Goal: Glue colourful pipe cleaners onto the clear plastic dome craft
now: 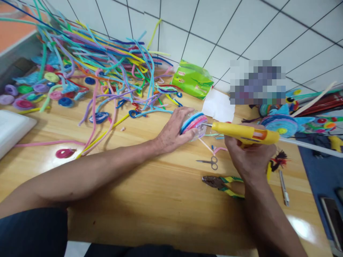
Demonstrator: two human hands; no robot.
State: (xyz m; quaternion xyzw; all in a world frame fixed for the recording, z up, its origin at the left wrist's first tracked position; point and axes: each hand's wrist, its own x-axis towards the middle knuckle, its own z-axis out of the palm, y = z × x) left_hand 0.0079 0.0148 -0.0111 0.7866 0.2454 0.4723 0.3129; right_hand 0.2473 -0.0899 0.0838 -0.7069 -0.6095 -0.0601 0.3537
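Observation:
My left hand [175,130] is closed around a clear rounded piece [195,125] wrapped with blue, pink and purple pipe cleaner strands. In my right hand [252,155] is a yellow hot glue gun [235,131], with a glue stick [312,146] jutting from its back. The gun's metal nozzle points left and meets the wrapped piece, or comes very near it. Small scissors [210,163] lie just below the two hands. Pliers [225,184] with green and yellow handles rest beside my right wrist.
Loose pipe cleaners [115,60] heap along the tiled wall at the back left, with coiled pieces [24,103] nearby. A green packet [191,80] and white paper [219,105] lie behind my hands. Finished pipe cleaner figures [281,125] and a craft knife [284,189] are at right.

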